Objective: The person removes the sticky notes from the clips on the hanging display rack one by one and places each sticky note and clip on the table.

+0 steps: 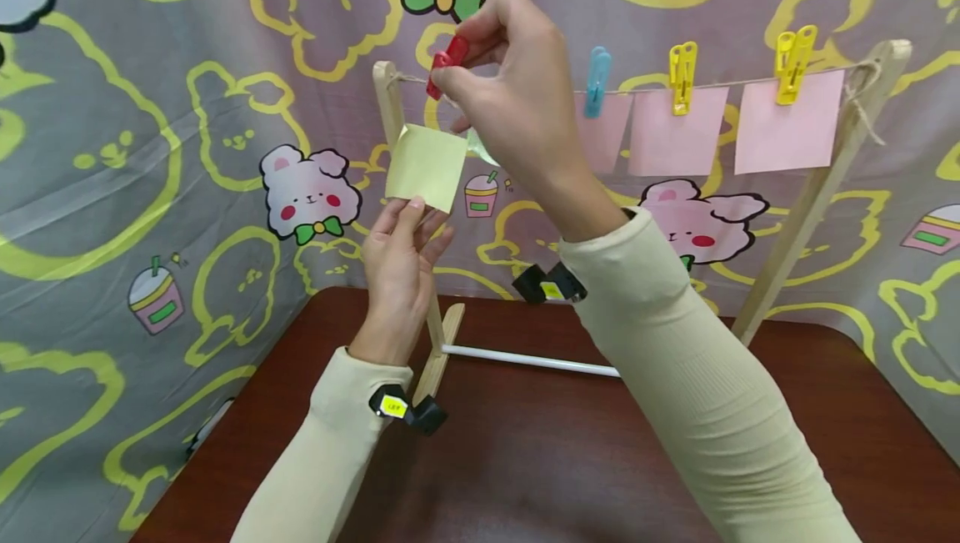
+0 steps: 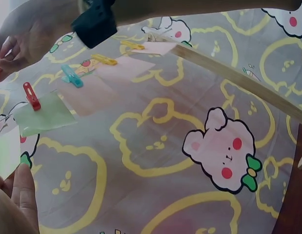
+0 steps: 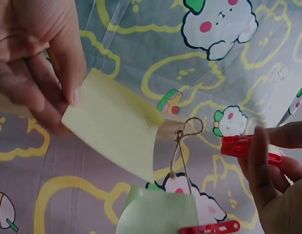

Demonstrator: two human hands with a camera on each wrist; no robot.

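My left hand [image 1: 401,272] pinches a yellow sticky note [image 1: 427,168] by its lower edge, thumb in front, below the string's left end. In the right wrist view the same note hangs tilted near the knotted twine [image 3: 179,136]. Higher up, my right hand [image 1: 528,84] grips a red clothespin [image 3: 236,146] between thumb and fingers, just above the note and apart from it. A green note [image 2: 46,114] hangs from the string by another red clothespin [image 2: 31,96]; in the head view my right hand mostly hides it.
Further right, pink notes [image 1: 678,134] hang under a blue clothespin [image 1: 597,82] and yellow clothespins [image 1: 682,78]. The string is tied between wooden posts [image 1: 817,193]. A white rod [image 1: 532,360] joins them low down above the dark table [image 1: 525,460]. Patterned cloth [image 1: 225,276] stands behind.
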